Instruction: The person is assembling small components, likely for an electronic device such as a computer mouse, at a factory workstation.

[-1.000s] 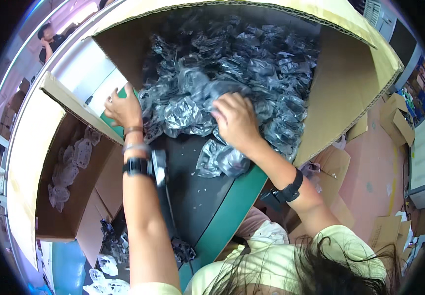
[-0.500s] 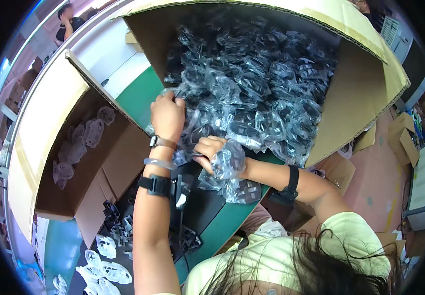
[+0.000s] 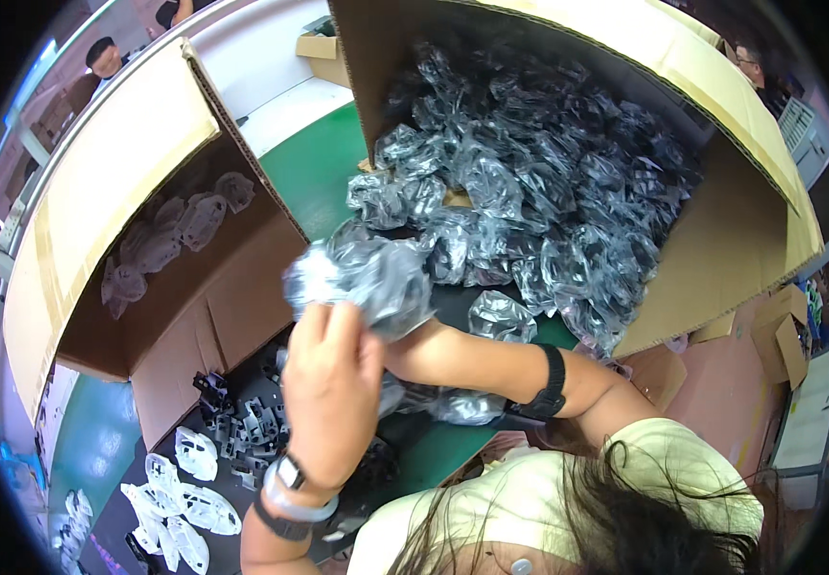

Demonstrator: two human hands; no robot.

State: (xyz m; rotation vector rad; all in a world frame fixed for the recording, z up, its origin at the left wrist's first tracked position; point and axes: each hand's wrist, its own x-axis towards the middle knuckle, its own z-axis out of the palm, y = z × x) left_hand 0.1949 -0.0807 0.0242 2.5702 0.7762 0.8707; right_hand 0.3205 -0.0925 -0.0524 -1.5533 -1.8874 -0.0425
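Observation:
My left hand is raised in front of the body, with its fingers closed at a clear plastic bag that seems to have a dark part inside; motion smears the bag. Behind it, my right hand is mostly hidden by the bag and the left hand, so its fingers do not show. Many bagged dark parts spill out of a large cardboard box lying on its side. A few more bags rest beside my right forearm.
On the left stands a second cardboard box, holding white bagged parts. White plastic shells and small black parts lie on the dark mat in front of it. A green tabletop shows between the boxes. People appear in the background.
My left hand has drawn back from the pile toward my body, with a bag at its fingers. My right hand has slipped behind it. The view has shifted, so the boxes appear farther right.

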